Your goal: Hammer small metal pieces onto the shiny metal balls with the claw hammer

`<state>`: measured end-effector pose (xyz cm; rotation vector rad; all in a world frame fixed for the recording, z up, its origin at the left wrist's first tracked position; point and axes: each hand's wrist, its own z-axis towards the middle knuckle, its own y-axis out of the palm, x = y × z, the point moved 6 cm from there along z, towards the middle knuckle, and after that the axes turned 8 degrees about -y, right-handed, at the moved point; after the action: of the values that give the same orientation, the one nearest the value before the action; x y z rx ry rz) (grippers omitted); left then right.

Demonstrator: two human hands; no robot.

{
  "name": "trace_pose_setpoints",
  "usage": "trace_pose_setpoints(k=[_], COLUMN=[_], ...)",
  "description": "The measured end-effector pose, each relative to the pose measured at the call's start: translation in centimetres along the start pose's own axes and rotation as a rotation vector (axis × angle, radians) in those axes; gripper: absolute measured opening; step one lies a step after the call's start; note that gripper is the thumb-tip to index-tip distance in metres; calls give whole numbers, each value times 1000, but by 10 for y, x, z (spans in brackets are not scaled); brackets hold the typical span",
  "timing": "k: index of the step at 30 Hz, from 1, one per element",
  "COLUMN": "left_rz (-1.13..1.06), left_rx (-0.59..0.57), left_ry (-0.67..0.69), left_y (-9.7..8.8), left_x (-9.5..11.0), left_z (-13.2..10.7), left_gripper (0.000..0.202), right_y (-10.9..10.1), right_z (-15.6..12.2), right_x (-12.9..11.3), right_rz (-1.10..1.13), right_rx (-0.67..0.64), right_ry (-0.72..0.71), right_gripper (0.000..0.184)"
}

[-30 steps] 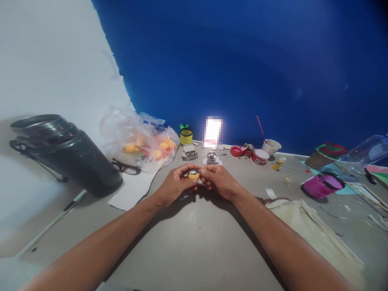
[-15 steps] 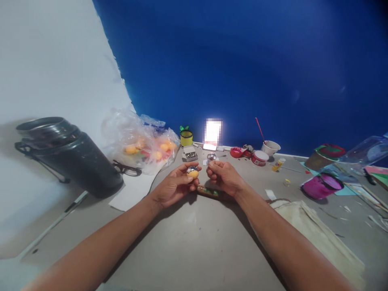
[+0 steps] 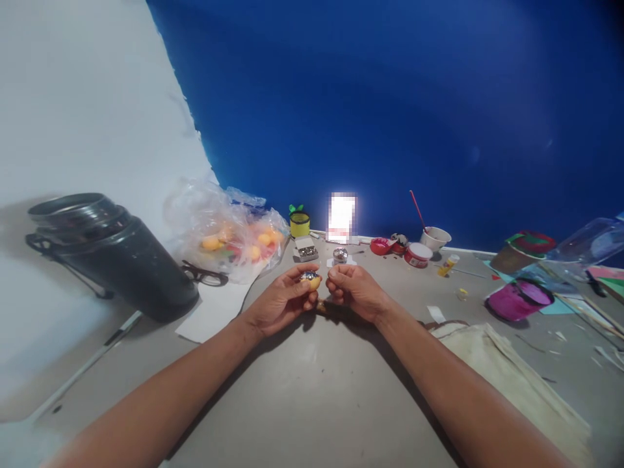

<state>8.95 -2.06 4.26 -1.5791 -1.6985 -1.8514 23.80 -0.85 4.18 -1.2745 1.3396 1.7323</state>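
Observation:
My left hand (image 3: 283, 298) is closed round a small yellow ball (image 3: 312, 284) whose upper part is covered in shiny silver pieces. My right hand (image 3: 358, 291) is close beside it on the right, thumb and forefinger pinched together. Whatever sits in that pinch is too small to make out. Beyond my hands, a small open box (image 3: 307, 251) holds many little metal pieces. A silver round object (image 3: 340, 255) rests on white paper near it. Under my hands lies a brown, long object (image 3: 334, 310), partly hidden.
At left stand a dark flask (image 3: 117, 253), glasses (image 3: 209, 276) and a plastic bag (image 3: 234, 227) with orange balls. A bright screen (image 3: 342, 218) is at the back. A white cup (image 3: 435, 240), red-labelled jar (image 3: 418, 254), magenta cup (image 3: 519, 300) and pale cloth (image 3: 502, 364) are at right.
My right hand has come left and slightly down, nearer the yellow ball. The silver round object behind it shows more fully. My left hand has turned the ball slightly.

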Motion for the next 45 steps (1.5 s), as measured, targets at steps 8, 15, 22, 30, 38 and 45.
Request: trace_pose_setpoints(k=[8, 15, 22, 30, 38, 45], left_rz=[9, -30, 6, -32, -32, 22], left_rx=[6, 5, 10, 14, 0, 25], left_ry=[-37, -13, 1, -19, 11, 22], left_y=[1, -2, -2, -3, -4, -4], left_x=[-1, 0, -2, -2, -2, -3], left_z=[-1, 0, 0, 1, 2, 1], left_gripper=[47, 41, 43, 42, 38, 39], right_y=[3, 1, 5, 6, 6, 8], right_z=[0, 0, -1, -1, -1, -1], right_x=[-1, -1, -1, 2, 3, 4], right_rz=[34, 40, 5, 16, 3, -25], right_rx=[-20, -21, -37, -46, -27, -22], right_ry=[-9, -18, -31, -15, -16, -20], right_gripper=[49, 48, 50, 48, 50, 49])
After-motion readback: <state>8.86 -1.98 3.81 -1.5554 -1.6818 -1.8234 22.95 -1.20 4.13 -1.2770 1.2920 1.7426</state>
